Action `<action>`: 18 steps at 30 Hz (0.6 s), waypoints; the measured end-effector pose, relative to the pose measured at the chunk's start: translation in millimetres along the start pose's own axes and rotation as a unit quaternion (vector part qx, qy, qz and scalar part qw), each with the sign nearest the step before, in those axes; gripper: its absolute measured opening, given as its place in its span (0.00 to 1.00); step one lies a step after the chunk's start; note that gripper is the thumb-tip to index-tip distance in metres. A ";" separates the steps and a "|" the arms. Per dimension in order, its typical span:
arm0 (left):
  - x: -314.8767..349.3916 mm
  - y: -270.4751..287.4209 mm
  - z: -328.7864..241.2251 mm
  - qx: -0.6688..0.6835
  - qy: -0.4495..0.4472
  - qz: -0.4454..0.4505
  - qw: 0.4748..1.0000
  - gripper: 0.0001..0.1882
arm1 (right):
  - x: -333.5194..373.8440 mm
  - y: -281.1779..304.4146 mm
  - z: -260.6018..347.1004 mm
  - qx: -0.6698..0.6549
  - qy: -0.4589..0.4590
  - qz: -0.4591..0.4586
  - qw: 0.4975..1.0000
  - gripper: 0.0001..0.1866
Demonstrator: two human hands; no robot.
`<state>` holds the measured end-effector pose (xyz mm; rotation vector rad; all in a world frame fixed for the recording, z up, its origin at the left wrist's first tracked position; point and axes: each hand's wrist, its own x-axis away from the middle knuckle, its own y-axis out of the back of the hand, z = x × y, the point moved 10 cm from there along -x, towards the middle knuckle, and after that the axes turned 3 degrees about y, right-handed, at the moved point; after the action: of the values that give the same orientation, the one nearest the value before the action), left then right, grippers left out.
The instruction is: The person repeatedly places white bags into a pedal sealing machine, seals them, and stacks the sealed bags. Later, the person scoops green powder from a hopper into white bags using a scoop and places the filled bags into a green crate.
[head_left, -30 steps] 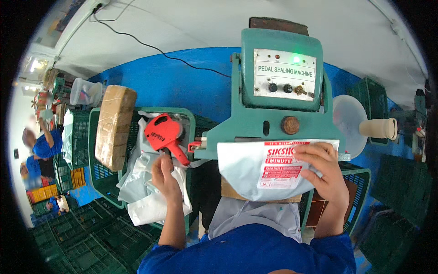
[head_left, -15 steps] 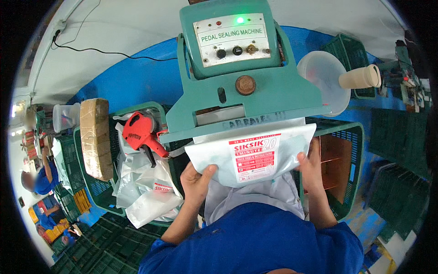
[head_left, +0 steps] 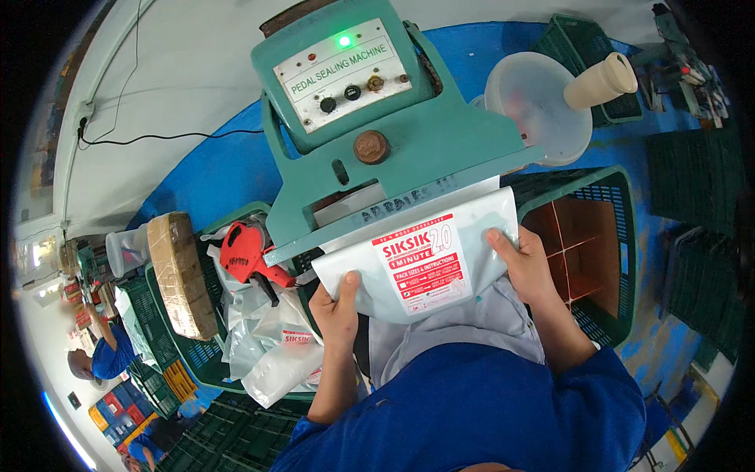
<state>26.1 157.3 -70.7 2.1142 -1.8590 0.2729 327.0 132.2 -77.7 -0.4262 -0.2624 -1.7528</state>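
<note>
A white plastic pouch (head_left: 491, 271) with a red printed panel is stretched between my hands, its upper edge inside the jaws of a green pedal sealing machine (head_left: 314, 185). My left hand (head_left: 336, 311) grips the pouch's lower left corner, thumb on top and fingers behind. Its right side is pinched by my right hand (head_left: 523, 263), the thumb lying on the front face. The fingers behind the pouch are mostly hidden. On the machine's panel a green lamp (head_left: 344, 41) is lit.
Left of the machine, a green crate (head_left: 189, 354) holds several white pouches (head_left: 287, 370); a red tape dispenser (head_left: 245, 250) and a taped brown block (head_left: 179, 271) rest on it. At right stand a green crate (head_left: 621, 259) with a cardboard divider (head_left: 590, 252) and a translucent tub (head_left: 539, 118). Other people work far left.
The view has turned, so the machine now appears tilted and farther left. Both hands keep their hold on the pouch; the right thumb lies farther onto its front.
</note>
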 end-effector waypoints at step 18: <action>80.2 -13.4 -133.6 -0.215 -0.451 -0.059 0.864 0.02 | -2.5 -0.6 -10.6 -0.089 -0.041 -0.010 0.995 0.22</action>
<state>58.8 131.6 80.1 2.1466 -1.9036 -1.2496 325.4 130.3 -88.4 -0.6283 -0.1697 -1.7870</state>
